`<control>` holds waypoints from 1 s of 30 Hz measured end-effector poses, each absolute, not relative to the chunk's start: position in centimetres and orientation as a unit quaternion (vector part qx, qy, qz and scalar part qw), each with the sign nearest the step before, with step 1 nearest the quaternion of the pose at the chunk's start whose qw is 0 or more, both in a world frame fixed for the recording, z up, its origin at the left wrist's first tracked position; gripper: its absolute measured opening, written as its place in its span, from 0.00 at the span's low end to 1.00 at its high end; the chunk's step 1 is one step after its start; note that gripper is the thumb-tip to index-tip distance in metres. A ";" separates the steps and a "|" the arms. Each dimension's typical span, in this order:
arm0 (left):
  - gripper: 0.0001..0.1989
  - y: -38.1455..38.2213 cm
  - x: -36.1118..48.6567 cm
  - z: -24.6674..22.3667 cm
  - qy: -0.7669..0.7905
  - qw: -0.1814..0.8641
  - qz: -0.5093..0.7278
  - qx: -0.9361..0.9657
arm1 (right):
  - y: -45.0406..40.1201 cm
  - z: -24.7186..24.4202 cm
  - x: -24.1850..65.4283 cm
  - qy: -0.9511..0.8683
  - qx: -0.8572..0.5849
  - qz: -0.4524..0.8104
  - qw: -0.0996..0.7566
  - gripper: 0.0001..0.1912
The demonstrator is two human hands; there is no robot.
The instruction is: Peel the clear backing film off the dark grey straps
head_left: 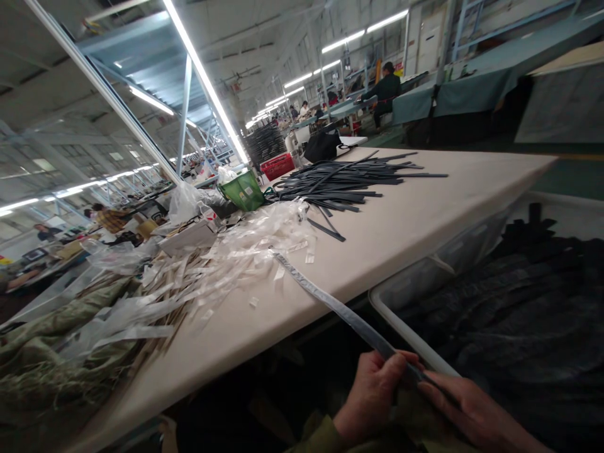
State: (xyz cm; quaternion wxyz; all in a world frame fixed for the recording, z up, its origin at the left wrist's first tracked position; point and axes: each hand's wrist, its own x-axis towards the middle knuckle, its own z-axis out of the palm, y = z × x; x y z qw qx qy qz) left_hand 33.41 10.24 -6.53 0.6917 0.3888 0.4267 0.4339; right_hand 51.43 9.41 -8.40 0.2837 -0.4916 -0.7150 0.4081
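Note:
A long, narrow dark grey fabric strip runs from the table's edge down into both my hands. My left hand is closed on it, thumb pressed on top. Just to the right, my right hand grips the same strip lower down, its fingers partly in shadow. The strip's far end lies on the pale table, beside a heap of translucent white plastic strips. Farther back on the table is a pile of similar dark strips.
At right, a white plastic bin holds many dark strips. A green basket, a red crate and a black bag stand beyond the piles. Olive cloth lies left. Several people sit at distant tables.

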 end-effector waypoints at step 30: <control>0.27 11.7 29.8 -3.9 0.302 0.801 0.474 0.206 | 13.6 -2.9 48.0 -0.863 -0.205 0.160 0.433 0.13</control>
